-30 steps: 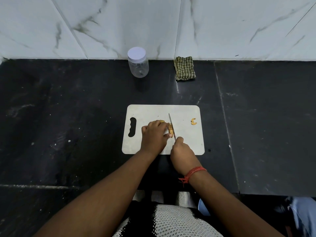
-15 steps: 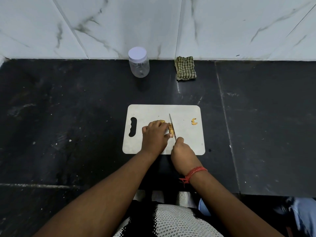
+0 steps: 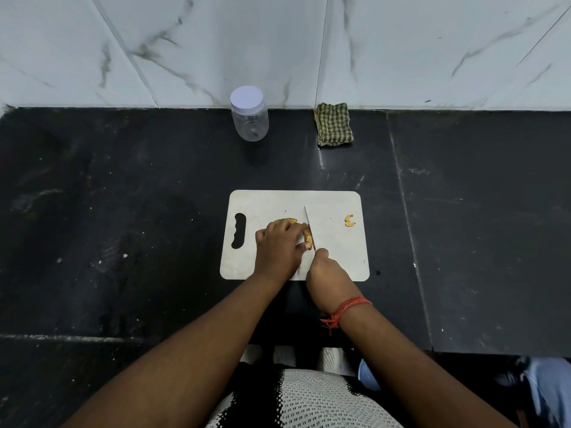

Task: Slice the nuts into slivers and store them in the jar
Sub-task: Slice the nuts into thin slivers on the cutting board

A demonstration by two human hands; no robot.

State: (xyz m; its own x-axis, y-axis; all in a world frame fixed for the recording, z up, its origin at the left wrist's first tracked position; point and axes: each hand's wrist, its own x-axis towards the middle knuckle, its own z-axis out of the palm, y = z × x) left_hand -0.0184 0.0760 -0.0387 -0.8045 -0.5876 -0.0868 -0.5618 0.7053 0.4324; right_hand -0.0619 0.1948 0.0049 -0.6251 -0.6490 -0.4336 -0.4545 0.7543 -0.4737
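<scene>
Left hand [image 3: 279, 245]: my fingers curled over a cashew [image 3: 306, 234] on the cutting board [image 3: 336, 251], pinning it.
Right hand [image 3: 327, 273]: my grip clamped on the knife [image 3: 309, 227], blade against the nut.
Handling: light, brittle, curved; I judge it may roll or crumble, so pin it close beside the blade.
Count: one nut under cut, one cashew piece [image 3: 349, 220] lying apart on the right, possibly another beneath my fingers.
Jar [image 3: 249, 114]: one, lidded, far side of the tabletop, beside one checked cloth [image 3: 333, 124].

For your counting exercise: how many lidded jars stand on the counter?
1: the clear plastic jar with a white lid, at the wall, left of the checked cloth.
</scene>
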